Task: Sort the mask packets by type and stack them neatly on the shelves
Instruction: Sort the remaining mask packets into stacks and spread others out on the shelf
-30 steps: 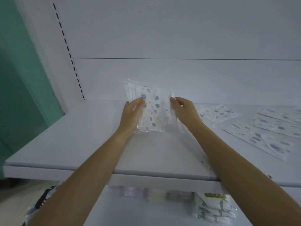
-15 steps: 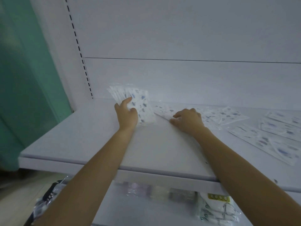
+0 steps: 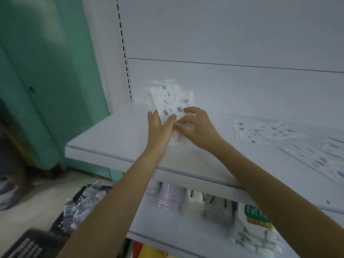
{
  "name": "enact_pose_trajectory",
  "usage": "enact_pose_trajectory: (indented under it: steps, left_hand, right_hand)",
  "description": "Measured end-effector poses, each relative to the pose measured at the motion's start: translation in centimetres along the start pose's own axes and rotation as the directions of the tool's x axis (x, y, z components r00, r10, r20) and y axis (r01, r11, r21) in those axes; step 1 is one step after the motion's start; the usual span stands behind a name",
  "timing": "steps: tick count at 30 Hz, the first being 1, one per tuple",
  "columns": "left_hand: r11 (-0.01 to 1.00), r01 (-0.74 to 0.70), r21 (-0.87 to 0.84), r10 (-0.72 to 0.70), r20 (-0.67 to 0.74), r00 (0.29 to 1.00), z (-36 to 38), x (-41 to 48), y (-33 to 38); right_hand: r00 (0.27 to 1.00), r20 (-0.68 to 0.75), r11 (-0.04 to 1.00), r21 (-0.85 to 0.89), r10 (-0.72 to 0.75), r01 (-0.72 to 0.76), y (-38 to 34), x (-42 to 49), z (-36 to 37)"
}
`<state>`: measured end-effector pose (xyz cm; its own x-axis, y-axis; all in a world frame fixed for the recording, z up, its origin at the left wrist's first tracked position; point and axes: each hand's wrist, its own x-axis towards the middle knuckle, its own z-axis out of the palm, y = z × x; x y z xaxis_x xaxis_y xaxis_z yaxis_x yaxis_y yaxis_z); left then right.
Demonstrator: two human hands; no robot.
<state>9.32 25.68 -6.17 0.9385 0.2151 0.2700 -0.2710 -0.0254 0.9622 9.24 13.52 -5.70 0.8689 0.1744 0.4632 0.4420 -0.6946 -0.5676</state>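
Observation:
A bunch of clear mask packets [image 3: 170, 101] printed with blue patterns stands fanned upright on the white shelf [image 3: 115, 135], near its back left corner. My left hand [image 3: 160, 127] grips the bunch from the left, thumb across its front. My right hand [image 3: 197, 127] holds the lower right part of the same bunch, fingers curled on the plastic. More blue-patterned packets [image 3: 264, 131] lie flat on the shelf to the right, with another packet [image 3: 327, 157] further right.
On the lower shelf [image 3: 167, 228] stand other mask packs: a lilac pack [image 3: 170, 200], a grey pack [image 3: 219, 211] and a green-labelled pack [image 3: 255, 226]. A dark basket [image 3: 28, 244] with packets sits on the floor at lower left. A green wall [image 3: 46, 71] is left.
My right hand left the shelf surface and joined my left hand on the bunch. The camera swung right and down, so the shelf's left end and the lower shelf show more.

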Motion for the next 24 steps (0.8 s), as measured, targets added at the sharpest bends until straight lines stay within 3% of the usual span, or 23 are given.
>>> enact_pose_trajectory:
  steps: [3,5,7,11,15,18,21,24]
  left_hand:
    - [0.997,-0.038,-0.066,0.038,-0.007,0.999,-4.0,-1.2,-0.5]
    - [0.985,-0.023,-0.169,0.03,0.04,0.999,-7.3,-2.1,-0.7]
    - [0.983,-0.017,-0.183,0.043,0.14,0.989,-11.0,-3.2,-1.1]
    - [0.997,0.078,-0.026,-0.064,0.354,0.933,-18.3,-6.5,-2.6]
    - [0.964,0.079,0.252,-0.211,0.554,0.806,-24.6,-9.4,-6.0]
    - [0.884,0.186,0.429,-0.426,0.575,0.699,-26.9,-9.9,-10.5]
    - [0.835,0.321,0.447,-0.542,0.572,0.616,-27.4,-9.9,-14.6]
    - [0.76,0.407,0.506,-0.645,0.518,0.561,-27.0,-9.7,-17.9]
  right_hand:
    - [0.99,-0.144,0.995,0.103,0.011,0.003,-2.4,-1.1,1.0]
    - [0.988,-0.078,0.959,0.263,0.134,-0.109,-4.0,-1.9,2.1]
    - [0.988,0.043,0.884,0.443,0.145,-0.149,-6.6,-3.3,4.2]
    - [0.992,0.035,0.859,0.497,0.123,-0.125,-10.7,-8.5,10.4]
    - [0.971,0.083,0.811,0.538,0.222,-0.231,-12.1,-14.8,18.1]
    - [0.915,0.178,0.769,0.499,0.362,-0.401,-11.1,-17.2,23.3]
    - [0.819,0.25,0.676,0.469,0.516,-0.569,-9.4,-18.3,27.2]
    - [0.755,0.236,0.607,0.473,0.611,-0.639,-8.3,-18.4,29.2]
